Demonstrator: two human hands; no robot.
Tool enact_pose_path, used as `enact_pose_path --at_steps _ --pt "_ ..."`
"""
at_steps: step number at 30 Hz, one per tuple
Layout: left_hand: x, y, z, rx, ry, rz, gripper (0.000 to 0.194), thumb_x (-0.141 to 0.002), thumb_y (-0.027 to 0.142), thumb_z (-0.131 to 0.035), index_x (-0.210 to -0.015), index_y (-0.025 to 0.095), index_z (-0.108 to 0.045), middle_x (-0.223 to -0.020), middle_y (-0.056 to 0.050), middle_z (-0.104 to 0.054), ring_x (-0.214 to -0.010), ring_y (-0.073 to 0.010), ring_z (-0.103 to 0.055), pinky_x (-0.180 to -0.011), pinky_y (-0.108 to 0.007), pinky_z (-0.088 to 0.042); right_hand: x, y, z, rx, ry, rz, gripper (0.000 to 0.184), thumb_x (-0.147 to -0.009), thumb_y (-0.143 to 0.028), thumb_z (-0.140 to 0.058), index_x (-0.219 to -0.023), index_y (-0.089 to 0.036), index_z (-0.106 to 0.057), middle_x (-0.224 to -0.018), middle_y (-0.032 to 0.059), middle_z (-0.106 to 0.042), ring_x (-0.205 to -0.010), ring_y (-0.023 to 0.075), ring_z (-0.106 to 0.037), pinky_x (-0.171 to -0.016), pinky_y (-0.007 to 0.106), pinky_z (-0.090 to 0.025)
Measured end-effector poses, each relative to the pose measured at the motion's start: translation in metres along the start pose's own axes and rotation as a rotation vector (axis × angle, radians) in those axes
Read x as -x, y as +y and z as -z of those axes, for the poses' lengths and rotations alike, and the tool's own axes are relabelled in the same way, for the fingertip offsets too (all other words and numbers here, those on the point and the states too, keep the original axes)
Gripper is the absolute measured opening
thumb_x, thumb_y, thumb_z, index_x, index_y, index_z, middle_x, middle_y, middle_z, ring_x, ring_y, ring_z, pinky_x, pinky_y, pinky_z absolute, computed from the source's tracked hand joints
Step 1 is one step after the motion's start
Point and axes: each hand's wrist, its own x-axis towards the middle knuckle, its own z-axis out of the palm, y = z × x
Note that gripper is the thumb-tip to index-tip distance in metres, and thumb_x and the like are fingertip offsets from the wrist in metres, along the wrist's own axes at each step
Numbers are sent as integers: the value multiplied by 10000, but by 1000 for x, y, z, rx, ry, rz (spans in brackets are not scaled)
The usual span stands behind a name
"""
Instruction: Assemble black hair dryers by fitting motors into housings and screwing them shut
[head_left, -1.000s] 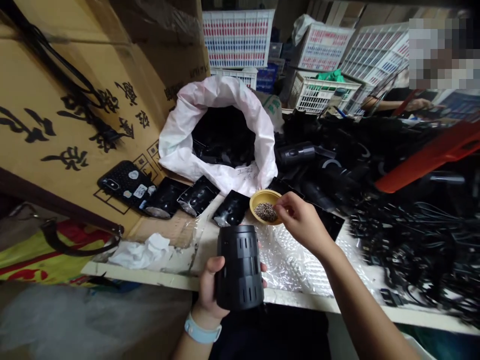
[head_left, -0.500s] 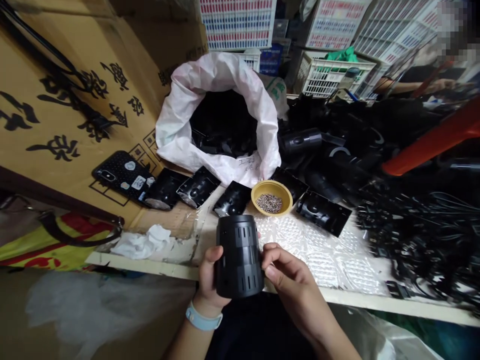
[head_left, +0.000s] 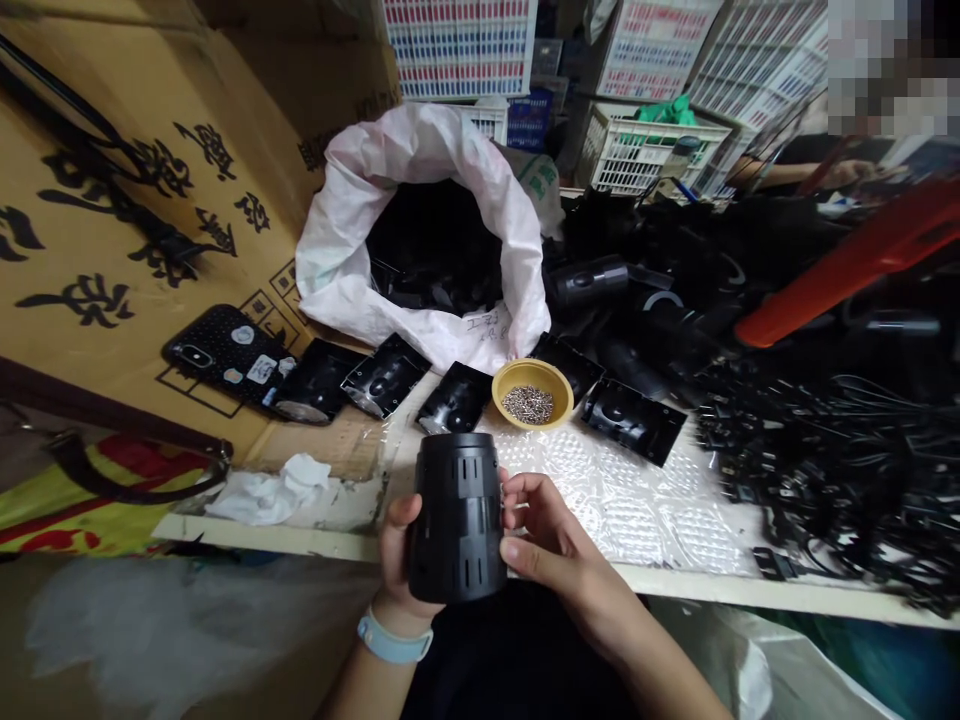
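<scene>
A black slotted cylindrical housing [head_left: 457,520] stands upright in my grasp at the front edge of the table. My left hand [head_left: 401,560] wraps round it from the left, its thumb on the side and most fingers hidden behind. Against the housing's right edge rest the thumb and curled fingertips of my right hand [head_left: 551,540]; whether anything small is pinched there is hidden. Just beyond stands a yellow bowl [head_left: 498,408] with many small metal screws. Black half-shells [head_left: 454,398] lie in a row on either side of the bowl.
Behind the shells is a white sack [head_left: 330,240] with black parts inside. A phone [head_left: 225,350] leans by the cardboard box [head_left: 247,60]. Crumpled tissue [head_left: 270,490] lies at left. Black cables [head_left: 825,480] and an orange-red bar [head_left: 847,270] occupy the right. A person's arm shows farther back.
The view has shifted slightly, so everything sits a little farther left. My right thumb and fingers have spread apart somewhat and now touch the housing's right side. My left hand keeps its hold.
</scene>
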Motion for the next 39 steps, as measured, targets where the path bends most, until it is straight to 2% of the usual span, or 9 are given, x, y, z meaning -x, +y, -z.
enact_pose_path --at_steps 3,7,10,13,18,27,30,34,39 --pt "1 0 2 21 36 -41 526 -827 472 -576 -1186 101 -682 -1117 -141 -722 -1044 -330 -657 -927 -477 -518 -5 -22 6 257 -55 73 334 -831 -403 -713 -1051 -249 -515 -926 9 -537 -840 167 -525 -748 304 -443" --pt "0 -1 1 44 98 -88 527 -832 432 -612 -1279 153 -625 -1245 -110 -683 -1005 -289 -676 -824 -432 -575 -38 -66 17 1034 231 415 114 -948 -266 -505 -959 -206 -602 -976 70 -626 -902 213 -543 -788 343 -394" --pt "1 -2 1 48 124 -73 526 -814 416 -646 -1280 173 -622 -1264 -117 -674 -1009 -284 -675 -825 -438 -575 -78 -86 24 1674 303 253 212 -930 -158 -460 -904 -182 -669 -993 110 -676 -982 262 -521 -814 381 -321" --pt "2 -4 3 41 132 -71 482 -823 394 -644 -1250 171 -637 -1263 -113 -675 -1026 -286 -673 -844 -446 -572 -110 -87 28 1821 218 101 168 -851 -125 -547 -760 -166 -683 -877 115 -696 -999 279 -512 -821 395 -288" --pt "3 -7 9 22 115 -68 489 -822 387 -643 -1252 155 -618 -1298 -120 -650 -1031 -290 -669 -853 -458 -565 -121 -77 27 1820 226 89 164 -738 -36 -568 -720 -156 -679 -813 110 -689 -995 288 -510 -837 408 -269" --pt "7 -9 14 11 157 -58 606 -819 401 -611 -1375 189 -498 -1322 -104 -626 -1057 -287 -653 -876 -459 -544 -101 -81 33 1520 328 227 164 -847 -139 -524 -850 -185 -682 -866 47 -704 -783 181 -612 -771 317 -385" --pt "7 -7 12 -8 144 -71 563 -820 418 -597 -1331 187 -544 -1324 -102 -622 -1069 -296 -647 -875 -452 -541 -82 -81 25 1110 281 285 58 -803 -218 -623 -772 -180 -653 -829 41 -692 -749 178 -624 -685 285 -442" --pt "5 -6 8 -41 99 -39 514 -804 475 -618 -1215 169 -655 -1104 -100 -721 -1033 -315 -663 -883 -442 -526 -45 -73 1 472 45 333 169 -711 -213 -745 -621 -188 -604 -829 21 -647 -814 191 -617 -751 332 -474" --pt "4 -9 5 -122 261 -172 316 -755 432 -690 -952 192 -749 -900 -67 -743 -1079 -352 -641 -988 -516 -468 -6 -51 -26 351 -37 278 120 -693 -220 -808 -622 -220 -712 -976 26 -554 -953 202 -560 -908 389 -437"
